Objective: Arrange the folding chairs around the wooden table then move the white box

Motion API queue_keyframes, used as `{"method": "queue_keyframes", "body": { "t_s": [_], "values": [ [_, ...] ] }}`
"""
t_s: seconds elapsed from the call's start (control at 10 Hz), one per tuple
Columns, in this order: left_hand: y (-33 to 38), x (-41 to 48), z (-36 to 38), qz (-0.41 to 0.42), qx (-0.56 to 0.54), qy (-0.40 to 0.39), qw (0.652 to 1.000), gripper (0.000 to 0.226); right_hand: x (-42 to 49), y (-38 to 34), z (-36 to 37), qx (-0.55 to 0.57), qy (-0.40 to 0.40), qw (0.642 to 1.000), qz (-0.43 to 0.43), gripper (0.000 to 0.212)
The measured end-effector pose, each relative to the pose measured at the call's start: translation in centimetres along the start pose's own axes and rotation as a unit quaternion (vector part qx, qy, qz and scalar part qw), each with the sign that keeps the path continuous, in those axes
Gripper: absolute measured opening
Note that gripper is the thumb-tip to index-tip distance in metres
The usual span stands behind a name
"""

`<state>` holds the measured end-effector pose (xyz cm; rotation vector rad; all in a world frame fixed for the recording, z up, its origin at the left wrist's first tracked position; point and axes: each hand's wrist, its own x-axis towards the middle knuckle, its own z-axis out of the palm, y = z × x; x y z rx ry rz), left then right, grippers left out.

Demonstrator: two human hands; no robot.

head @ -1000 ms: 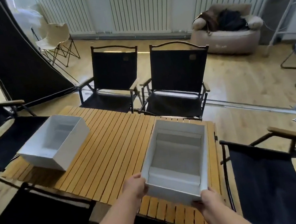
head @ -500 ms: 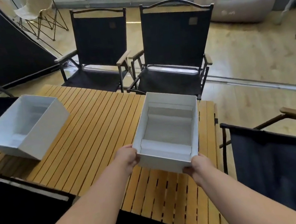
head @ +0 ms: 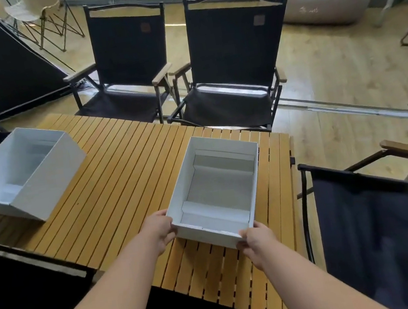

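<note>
Careful: your left hand (head: 160, 231) and right hand (head: 256, 239) grip only the white box's (head: 219, 191) near corners, so it could tip.

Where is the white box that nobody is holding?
In the head view, the free white box sits on the left end of the wooden table, apart from the held box toward the right end.
</note>
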<state>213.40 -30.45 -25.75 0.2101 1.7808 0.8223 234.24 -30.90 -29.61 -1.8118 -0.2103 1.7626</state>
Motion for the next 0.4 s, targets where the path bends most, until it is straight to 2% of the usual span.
{"method": "queue_keyframes", "body": {
  "t_s": [0.1,0.2,0.4],
  "values": [
    [-0.4,-1.3,-0.5,-0.035,0.045,-0.011,0.998,0.051,-1.3,-0.4,-0.9,-0.116,0.003,0.993,0.011,0.070],
    [-0.5,-2.9,-1.2,-0.038,0.075,-0.003,0.996,0.052,-2.3,-1.0,-1.7,-0.169,0.014,0.985,-0.024,0.082],
    [1.4,-6.5,-3.6,0.004,0.107,0.010,0.994,0.045,-5.7,-3.7,-2.5,-0.185,0.044,0.975,-0.112,0.077]
  ]
}}
